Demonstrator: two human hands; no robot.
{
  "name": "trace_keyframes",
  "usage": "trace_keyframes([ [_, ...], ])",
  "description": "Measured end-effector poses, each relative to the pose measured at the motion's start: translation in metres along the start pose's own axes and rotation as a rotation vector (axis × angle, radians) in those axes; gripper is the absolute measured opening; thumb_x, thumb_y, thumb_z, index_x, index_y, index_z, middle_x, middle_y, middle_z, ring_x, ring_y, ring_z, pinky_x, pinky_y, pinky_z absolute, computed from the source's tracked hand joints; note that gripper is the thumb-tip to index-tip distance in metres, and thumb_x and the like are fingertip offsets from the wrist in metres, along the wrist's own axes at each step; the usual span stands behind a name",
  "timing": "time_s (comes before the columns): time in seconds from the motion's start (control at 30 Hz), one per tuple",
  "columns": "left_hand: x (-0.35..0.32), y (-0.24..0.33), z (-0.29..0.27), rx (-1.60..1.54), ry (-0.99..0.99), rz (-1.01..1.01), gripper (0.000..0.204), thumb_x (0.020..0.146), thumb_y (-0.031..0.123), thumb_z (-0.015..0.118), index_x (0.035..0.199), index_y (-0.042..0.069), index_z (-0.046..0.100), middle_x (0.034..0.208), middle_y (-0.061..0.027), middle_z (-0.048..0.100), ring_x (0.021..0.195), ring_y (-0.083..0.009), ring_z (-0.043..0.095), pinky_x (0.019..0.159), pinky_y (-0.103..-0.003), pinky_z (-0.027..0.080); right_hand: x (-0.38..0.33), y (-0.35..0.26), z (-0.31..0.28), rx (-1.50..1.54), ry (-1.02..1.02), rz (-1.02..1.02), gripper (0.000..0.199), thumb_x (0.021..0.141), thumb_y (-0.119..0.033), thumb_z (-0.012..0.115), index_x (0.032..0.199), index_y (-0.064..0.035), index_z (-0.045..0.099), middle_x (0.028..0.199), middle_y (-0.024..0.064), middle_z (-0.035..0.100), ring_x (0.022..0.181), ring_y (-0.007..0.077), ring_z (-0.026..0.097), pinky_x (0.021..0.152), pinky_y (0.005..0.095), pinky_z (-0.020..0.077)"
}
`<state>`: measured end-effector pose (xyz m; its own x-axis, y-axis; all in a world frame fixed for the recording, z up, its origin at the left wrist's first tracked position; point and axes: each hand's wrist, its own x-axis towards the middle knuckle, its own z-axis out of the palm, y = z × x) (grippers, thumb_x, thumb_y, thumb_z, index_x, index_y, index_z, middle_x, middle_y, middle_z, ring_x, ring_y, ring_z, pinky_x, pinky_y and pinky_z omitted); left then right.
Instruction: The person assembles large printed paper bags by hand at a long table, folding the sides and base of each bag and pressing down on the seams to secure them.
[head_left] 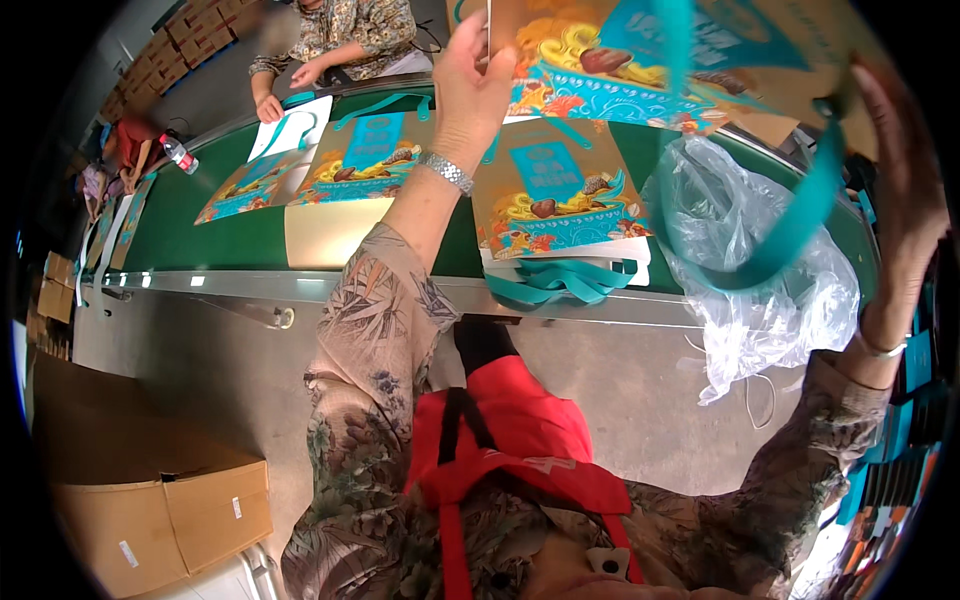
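Observation:
Raised in front of me over the green belt is a printed paper gift bag [600,95], tan with blue and yellow artwork. My left hand [475,90] pinches its left edge between thumb and fingers. At its right side my right hand [900,170] is closed on the bag, its fingertips partly in shadow. A wide teal ribbon handle [800,235] loops down from the bag. Below lies a pile of similar flat bags [550,190], with teal ribbons [560,280] bunched at its near edge. More bags [360,160] lie further left.
A crumpled clear plastic bag [740,240] hangs over the belt's metal edge [310,287]. Across the belt a person [345,45] handles a bag. A bottle [180,155] stands at left. An open carton [160,500] sits lower left; stacked bags [900,470] are at right.

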<state>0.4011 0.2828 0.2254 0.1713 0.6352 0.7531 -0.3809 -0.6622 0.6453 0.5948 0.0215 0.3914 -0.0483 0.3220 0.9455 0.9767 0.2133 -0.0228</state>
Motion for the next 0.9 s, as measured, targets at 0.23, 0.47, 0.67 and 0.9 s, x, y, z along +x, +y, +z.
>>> trace_keyframes([
  [0.23, -0.117, -0.038, -0.061, -0.049, 0.228, -0.449, 0.046, 0.103, 0.031, 0.05, 0.141, 0.005, 0.048, 0.145, -0.0093, 0.051, 0.126, -0.0195, 0.051, 0.095, -0.033, 0.043, -0.194, -0.011, 0.089, -0.23, -0.546, -0.312, 0.025, 0.069, -0.016, 0.068, 0.094, -0.0133, 0.067, 0.088, -0.001, 0.057, 0.078, 0.0173, 0.058, 0.063, 0.0316, 0.0465],
  [0.47, -0.215, 0.016, -0.071, 0.504, -0.597, -0.181, 0.051, 0.081, 0.024, 0.075, 0.126, 0.006, 0.061, 0.128, -0.0089, 0.062, 0.124, -0.0312, 0.052, 0.106, -0.044, 0.038, -0.267, -0.024, 0.102, -0.035, -0.744, -0.014, 0.016, 0.074, -0.02, 0.073, 0.088, -0.0119, 0.07, 0.084, 0.0007, 0.057, 0.077, 0.019, 0.059, 0.066, 0.0341, 0.0491],
  [0.67, -0.229, -0.041, -0.073, 0.489, -0.519, -0.092, 0.026, 0.08, 0.018, 0.078, 0.101, 0.008, 0.069, 0.109, -0.005, 0.07, 0.103, -0.0253, 0.06, 0.089, -0.036, 0.048, -0.284, -0.002, 0.109, 0.276, -0.902, 0.399, 0.017, 0.082, -0.024, 0.074, 0.09, -0.0081, 0.072, 0.08, 0.0046, 0.064, 0.076, 0.0232, 0.064, 0.067, 0.0351, 0.0518],
  [0.9, -0.226, -0.047, -0.067, 0.521, -0.47, -0.045, 0.023, 0.071, 0.021, 0.084, 0.081, 0.005, 0.07, 0.089, -0.0031, 0.067, 0.086, -0.0211, 0.058, 0.073, -0.034, 0.048, -0.299, 0.009, 0.108, 0.468, -0.966, 0.678, 0.017, 0.085, -0.022, 0.075, 0.093, -0.0064, 0.075, 0.081, 0.0056, 0.066, 0.076, 0.0209, 0.065, 0.07, 0.0329, 0.0514],
])
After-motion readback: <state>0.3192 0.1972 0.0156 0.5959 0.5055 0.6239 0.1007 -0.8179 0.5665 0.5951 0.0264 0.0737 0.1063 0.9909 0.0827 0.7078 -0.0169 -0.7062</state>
